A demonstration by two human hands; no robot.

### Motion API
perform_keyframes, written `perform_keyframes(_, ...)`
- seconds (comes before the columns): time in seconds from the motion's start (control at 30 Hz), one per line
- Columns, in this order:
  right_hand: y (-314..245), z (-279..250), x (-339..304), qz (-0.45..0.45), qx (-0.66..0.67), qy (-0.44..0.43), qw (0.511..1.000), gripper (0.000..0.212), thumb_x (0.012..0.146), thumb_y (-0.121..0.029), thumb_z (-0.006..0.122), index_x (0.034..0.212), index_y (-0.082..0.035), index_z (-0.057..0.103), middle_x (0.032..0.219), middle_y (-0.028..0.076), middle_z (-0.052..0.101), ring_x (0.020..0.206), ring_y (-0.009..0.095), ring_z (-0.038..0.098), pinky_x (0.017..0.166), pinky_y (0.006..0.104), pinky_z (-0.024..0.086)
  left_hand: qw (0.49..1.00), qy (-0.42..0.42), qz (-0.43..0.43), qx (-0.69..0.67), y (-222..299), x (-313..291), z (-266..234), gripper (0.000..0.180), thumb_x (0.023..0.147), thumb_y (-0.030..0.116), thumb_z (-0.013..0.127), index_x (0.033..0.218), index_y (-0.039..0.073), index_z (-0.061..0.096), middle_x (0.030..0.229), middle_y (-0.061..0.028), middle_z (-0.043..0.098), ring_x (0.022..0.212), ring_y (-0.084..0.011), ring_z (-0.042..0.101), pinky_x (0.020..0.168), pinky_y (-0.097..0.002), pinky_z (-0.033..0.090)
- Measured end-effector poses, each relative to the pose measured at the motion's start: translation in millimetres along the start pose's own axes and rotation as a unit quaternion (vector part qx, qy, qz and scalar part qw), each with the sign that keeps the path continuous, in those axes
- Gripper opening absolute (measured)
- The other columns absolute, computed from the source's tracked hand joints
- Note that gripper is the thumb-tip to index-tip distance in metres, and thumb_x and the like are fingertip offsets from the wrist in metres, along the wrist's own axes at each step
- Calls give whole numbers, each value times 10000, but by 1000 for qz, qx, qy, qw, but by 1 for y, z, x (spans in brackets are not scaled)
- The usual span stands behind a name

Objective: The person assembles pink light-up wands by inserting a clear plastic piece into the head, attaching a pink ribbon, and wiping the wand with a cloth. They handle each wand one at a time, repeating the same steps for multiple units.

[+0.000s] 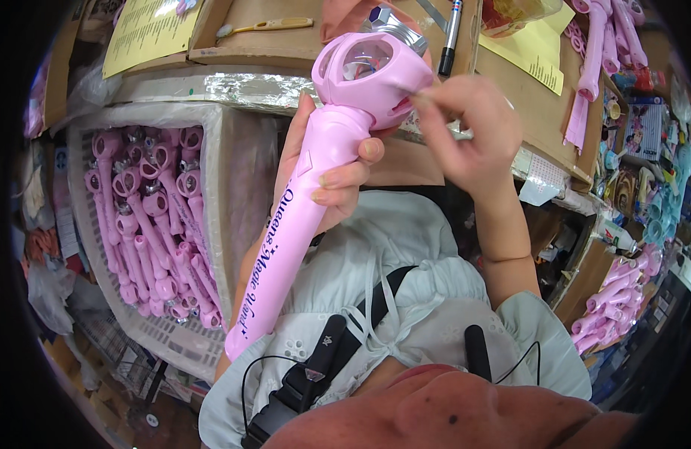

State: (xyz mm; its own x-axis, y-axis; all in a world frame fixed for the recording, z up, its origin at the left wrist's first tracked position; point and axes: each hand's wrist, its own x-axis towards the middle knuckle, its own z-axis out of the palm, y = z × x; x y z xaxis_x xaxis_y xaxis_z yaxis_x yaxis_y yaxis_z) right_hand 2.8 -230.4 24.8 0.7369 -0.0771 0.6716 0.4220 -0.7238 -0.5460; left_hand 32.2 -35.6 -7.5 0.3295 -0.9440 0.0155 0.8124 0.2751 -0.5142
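Observation:
A pink toy wand [286, 224] with dark lettering along its handle slants across the front of me. My left hand [334, 179] is wrapped around it just below the head. The wand's head [405, 71] has rounded openings, with something red and wiry showing through one of them. A shiny silver faceted piece [398, 28] is at the top of the head. My right hand [473, 127] is pinched close against the right side of the head. Whatever its fingertips hold, if anything, is too small to make out.
To the left, a white plastic crate [155, 112] holds several pink wands. On the bench are a yellow toothbrush [267, 26], a black-capped marker [450, 37] and yellow printed sheets [155, 30]. More pink parts [615, 295] are heaped at the right.

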Motion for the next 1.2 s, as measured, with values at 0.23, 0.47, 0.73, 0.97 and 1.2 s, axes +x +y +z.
perform_keyframes(0.23, 1, -1, 1, -7, -32, -8, 999, 132, 662, -13, 720, 729, -57, 615, 656, 29, 596, 536, 178, 548, 460, 275, 436, 1000, 1, 3, 2, 1, -1, -2, 835, 908, 581, 405, 1330, -111, 208, 1010, -206, 470, 609, -172, 459, 419, -251, 427)
perform_keyframes(0.47, 2, 0, 7, 6, -32, -5, 999, 127, 667, -25, 720, 724, -61, 611, 630, 34, 571, 535, 183, 555, 451, 282, 434, 1000, 0, 6, 4, 1, -1, -3, 772, 915, 577, 390, 1302, -79, 262, 1022, -219, 470, 605, -177, 465, 416, -253, 433)
perform_keyframes(0.73, 3, -1, 8, 24, -32, 12, 999, 120, 678, -40, 721, 726, -67, 615, 625, 34, 568, 514, 178, 547, 444, 275, 427, 1000, -4, 7, -1, 1, -1, -4, 736, 919, 571, 387, 1280, -62, 289, 1015, -221, 470, 608, -177, 467, 427, -247, 429)
perform_keyframes(0.97, 1, 3, 6, -31, -28, 0, 999, 127, 671, -28, 720, 720, -68, 610, 623, 35, 566, 511, 180, 539, 438, 277, 422, 1000, 4, 6, 5, 1, -2, -4, 699, 923, 568, 380, 1269, -34, 309, 1016, -223, 470, 609, -174, 466, 425, -248, 426)
perform_keyframes(1.2, 3, -1, 6, -15, -32, 4, 999, 123, 674, -29, 723, 721, -69, 616, 620, 38, 566, 515, 183, 546, 443, 273, 427, 1000, 4, 8, 6, 1, 0, -3, 706, 922, 571, 380, 1269, -40, 315, 1016, -226, 472, 609, -177, 468, 426, -248, 427)
